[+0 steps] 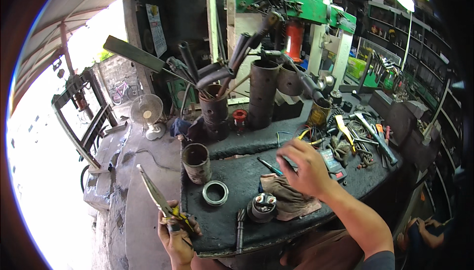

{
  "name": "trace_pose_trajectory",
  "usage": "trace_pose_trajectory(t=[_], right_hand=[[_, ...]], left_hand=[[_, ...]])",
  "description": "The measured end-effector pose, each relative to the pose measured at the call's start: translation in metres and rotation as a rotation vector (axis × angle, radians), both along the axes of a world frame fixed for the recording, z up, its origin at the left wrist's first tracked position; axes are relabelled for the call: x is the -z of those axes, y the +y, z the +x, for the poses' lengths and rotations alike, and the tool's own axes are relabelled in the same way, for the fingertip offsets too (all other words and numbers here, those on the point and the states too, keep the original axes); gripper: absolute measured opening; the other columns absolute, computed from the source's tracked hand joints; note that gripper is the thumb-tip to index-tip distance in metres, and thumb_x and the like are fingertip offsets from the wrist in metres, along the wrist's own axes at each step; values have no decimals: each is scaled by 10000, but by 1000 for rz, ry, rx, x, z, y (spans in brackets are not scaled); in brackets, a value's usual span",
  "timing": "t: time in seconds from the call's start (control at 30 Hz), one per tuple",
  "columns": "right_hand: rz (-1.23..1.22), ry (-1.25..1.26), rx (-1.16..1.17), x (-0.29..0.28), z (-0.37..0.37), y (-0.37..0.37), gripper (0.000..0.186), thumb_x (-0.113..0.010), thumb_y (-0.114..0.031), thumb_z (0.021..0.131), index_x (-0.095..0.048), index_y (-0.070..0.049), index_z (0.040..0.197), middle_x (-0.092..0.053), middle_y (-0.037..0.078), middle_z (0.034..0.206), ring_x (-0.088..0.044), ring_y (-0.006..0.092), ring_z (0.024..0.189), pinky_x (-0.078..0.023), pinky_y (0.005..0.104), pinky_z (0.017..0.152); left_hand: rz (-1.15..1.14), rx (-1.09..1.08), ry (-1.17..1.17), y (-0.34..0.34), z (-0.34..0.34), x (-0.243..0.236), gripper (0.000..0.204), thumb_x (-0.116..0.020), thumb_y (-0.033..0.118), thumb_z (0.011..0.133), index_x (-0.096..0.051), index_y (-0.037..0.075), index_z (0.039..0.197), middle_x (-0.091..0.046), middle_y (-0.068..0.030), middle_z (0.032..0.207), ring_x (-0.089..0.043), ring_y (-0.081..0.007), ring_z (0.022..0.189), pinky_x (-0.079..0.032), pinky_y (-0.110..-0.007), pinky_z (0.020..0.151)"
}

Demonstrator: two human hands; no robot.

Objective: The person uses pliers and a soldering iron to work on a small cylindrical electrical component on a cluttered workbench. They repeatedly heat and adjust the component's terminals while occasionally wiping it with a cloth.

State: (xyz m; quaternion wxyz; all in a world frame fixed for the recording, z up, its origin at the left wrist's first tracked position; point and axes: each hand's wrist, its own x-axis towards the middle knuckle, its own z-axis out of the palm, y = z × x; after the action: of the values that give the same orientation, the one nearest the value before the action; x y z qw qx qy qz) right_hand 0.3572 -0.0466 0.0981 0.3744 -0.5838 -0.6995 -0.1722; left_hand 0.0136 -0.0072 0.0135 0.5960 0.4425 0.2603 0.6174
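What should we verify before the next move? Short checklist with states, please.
1. Pliers secure: ok, gripped in the left hand.
2. Right hand free: cannot tell, fingers curled above the bench.
3. Ring stable: ok, lying flat on the bench.
4. Round part upright: ok, in front of the cloth.
5. Shaft away from the bench edge: not ok, near end reaches it.
6. Tools sorted: not ok, jumbled at right.
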Motion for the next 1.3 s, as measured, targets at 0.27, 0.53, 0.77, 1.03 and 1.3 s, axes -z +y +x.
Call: trace_pose_trajectory(t=[0.27, 0.53, 0.77, 1.03, 1.3], right_hand=[[271, -503, 198, -64, 27, 159, 195, -716, -173, 903, -738, -54, 1056, -669, 83, 1144, -629, 272, 1141, -484, 418, 1034], [240, -616, 450, -94, 44, 247, 430, -654, -315, 979, -694, -93, 1345, -650, 109, 1382, -573, 284, 1314, -388, 522, 1190], [345, -616, 312, -109, 41, 300, 470, -778, -480, 912, -738, -89, 1169, -636, 60, 1221, -627, 272, 1174, -558, 420, 1001], [303, -647, 290, -115, 34, 319, 362, -791, -467, 922, -783, -105, 908, -635, 37, 1076, -607, 202, 1138, -370, 490, 1122], [316, -670, 300, -109, 36, 326, 274, -805, -408, 902, -805, -136, 879, -651, 10, 997, -639, 222, 1077, -400, 514, 1156]], left_hand=[[15, 56, -13, 3, -8, 8, 520, -578, 392, 1134, -449, 25, 1479, -640, -107, 976, -665, -228, 705, -568, -363, 554], [-44, 119, -18, 2, -7, 5, 563, -697, 353, 1083, -515, 4, 1486, -651, -34, 948, -667, -156, 774, -599, -331, 659], [-108, 118, -17, 0, -8, 4, 577, -722, 373, 1070, -529, 18, 1482, -698, -42, 1007, -707, -164, 823, -613, -336, 687], [-158, 77, -9, 1, -9, 13, 620, -731, 414, 1057, -515, 29, 1491, -712, -67, 1039, -715, -197, 837, -618, -370, 687], [-180, 99, 8, -2, -10, 3, 720, -757, 471, 1028, -473, 27, 1518, -713, -73, 1065, -721, -204, 846, -615, -374, 679]])
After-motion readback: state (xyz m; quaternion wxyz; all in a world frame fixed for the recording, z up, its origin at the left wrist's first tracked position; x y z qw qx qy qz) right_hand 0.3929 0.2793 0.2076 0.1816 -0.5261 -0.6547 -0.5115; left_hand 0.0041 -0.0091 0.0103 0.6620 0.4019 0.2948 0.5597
